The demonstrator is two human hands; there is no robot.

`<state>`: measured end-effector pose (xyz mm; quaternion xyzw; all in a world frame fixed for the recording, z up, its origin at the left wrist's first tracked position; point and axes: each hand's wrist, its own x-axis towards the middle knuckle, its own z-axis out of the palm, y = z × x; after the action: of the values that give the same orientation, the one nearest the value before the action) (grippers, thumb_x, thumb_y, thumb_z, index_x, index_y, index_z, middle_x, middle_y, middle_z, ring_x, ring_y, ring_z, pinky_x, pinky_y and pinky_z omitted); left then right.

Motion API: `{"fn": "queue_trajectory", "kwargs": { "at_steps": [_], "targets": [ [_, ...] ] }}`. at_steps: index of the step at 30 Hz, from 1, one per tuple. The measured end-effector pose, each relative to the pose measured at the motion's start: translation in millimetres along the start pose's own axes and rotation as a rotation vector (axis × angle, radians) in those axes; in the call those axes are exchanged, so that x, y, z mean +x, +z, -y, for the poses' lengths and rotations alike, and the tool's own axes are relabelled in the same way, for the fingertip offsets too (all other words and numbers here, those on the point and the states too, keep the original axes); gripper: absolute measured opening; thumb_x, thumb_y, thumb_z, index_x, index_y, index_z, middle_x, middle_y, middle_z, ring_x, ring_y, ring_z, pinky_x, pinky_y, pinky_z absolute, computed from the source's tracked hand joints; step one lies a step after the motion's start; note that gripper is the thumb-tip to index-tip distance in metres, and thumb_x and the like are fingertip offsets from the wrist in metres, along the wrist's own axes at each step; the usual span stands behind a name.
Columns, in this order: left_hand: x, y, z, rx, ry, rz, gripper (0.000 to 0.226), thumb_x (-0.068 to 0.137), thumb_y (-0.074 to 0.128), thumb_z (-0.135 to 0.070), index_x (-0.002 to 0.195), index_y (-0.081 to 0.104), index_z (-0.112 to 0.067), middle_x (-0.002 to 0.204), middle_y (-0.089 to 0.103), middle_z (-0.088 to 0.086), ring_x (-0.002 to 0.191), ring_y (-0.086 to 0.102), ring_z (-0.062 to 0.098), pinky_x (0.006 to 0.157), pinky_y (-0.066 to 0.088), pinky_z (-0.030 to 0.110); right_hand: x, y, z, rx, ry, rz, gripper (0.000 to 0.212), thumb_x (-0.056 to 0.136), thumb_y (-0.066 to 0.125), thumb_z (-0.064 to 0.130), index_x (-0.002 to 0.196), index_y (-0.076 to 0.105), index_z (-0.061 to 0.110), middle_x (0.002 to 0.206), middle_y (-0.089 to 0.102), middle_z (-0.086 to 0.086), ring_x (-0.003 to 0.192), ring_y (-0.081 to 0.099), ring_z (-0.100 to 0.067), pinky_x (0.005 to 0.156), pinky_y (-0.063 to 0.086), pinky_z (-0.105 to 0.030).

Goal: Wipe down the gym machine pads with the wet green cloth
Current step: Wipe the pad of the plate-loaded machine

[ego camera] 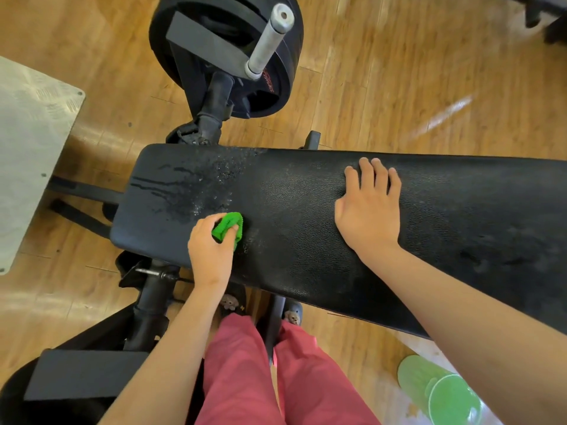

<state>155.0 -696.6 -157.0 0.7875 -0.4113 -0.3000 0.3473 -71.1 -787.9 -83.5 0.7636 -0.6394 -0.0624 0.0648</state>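
The left hand [210, 248] grips the bunched green cloth [228, 229] on the black pad [300, 216], near its front edge beside wet streaks. The right hand [369, 210] rests flat, fingers spread; dry pad stretches rightward.

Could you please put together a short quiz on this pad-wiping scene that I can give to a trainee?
1. True or false: the right hand rests flat on the pad, fingers straight.
2. What grips the green cloth? A) the left hand B) the right hand C) neither hand
3. Fill the gap: the wet streaks lie at the pad's end nearest the ____ plates.
Key: 1 true; 2 A; 3 weight.
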Motion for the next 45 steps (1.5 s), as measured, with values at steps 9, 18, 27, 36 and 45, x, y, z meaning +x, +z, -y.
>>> {"fn": "queue_trajectory", "kwargs": {
  "at_steps": [9, 18, 27, 36, 45],
  "targets": [
    [-22, -45, 14, -0.188, -0.197, 0.11, 0.026, 0.079, 0.077, -0.017, 0.082, 0.052, -0.022, 0.084, 0.059, 0.001, 0.08, 0.059, 0.02, 0.07, 0.05, 0.034, 0, 2, -1, 0.009, -0.007, -0.01, 0.049, 0.085, 0.054, 0.022, 0.129, 0.052, 0.001, 0.14, 0.047, -0.025, 0.136, 0.037, -0.042, 0.113, 0.025, -0.057],
    [-21, -54, 9, 0.085, -0.07, 0.443, 0.022, 0.077, 0.076, -0.013, 0.088, 0.066, -0.028, 0.093, 0.065, -0.011, 0.09, 0.06, 0.004, 0.073, 0.042, 0.014, 1, 3, 0, 0.01, -0.009, -0.014, 0.049, 0.085, 0.057, 0.022, 0.13, 0.052, 0.001, 0.141, 0.046, -0.025, 0.136, 0.036, -0.042, 0.113, 0.025, -0.057],
    [14, -22, -11, 0.176, 0.052, 0.432, 0.013, 0.076, 0.077, -0.017, 0.085, 0.069, -0.023, 0.087, 0.067, -0.005, 0.085, 0.06, 0.012, 0.077, 0.048, 0.03, 1, 4, 1, 0.009, -0.005, -0.01, 0.049, 0.085, 0.057, 0.021, 0.13, 0.052, 0.001, 0.141, 0.046, -0.026, 0.136, 0.036, -0.043, 0.113, 0.025, -0.057],
    [37, 4, -24, 0.106, 0.099, 0.21, 0.014, 0.083, 0.072, -0.019, 0.095, 0.066, -0.022, 0.1, 0.066, -0.003, 0.092, 0.057, 0.012, 0.08, 0.045, 0.027, 1, 4, 1, -0.002, -0.007, -0.022, 0.046, 0.086, 0.053, 0.019, 0.129, 0.052, 0.0, 0.14, 0.046, -0.026, 0.135, 0.037, -0.043, 0.113, 0.025, -0.057],
    [-23, -32, 7, 0.103, 0.074, 0.275, 0.018, 0.077, 0.075, -0.008, 0.087, 0.067, -0.022, 0.087, 0.065, -0.013, 0.085, 0.057, -0.002, 0.074, 0.041, 0.005, 0, 3, 3, -0.005, -0.002, 0.0, 0.046, 0.087, 0.048, 0.02, 0.129, 0.05, 0.0, 0.14, 0.045, -0.026, 0.136, 0.035, -0.043, 0.114, 0.024, -0.057]
  ]
}}
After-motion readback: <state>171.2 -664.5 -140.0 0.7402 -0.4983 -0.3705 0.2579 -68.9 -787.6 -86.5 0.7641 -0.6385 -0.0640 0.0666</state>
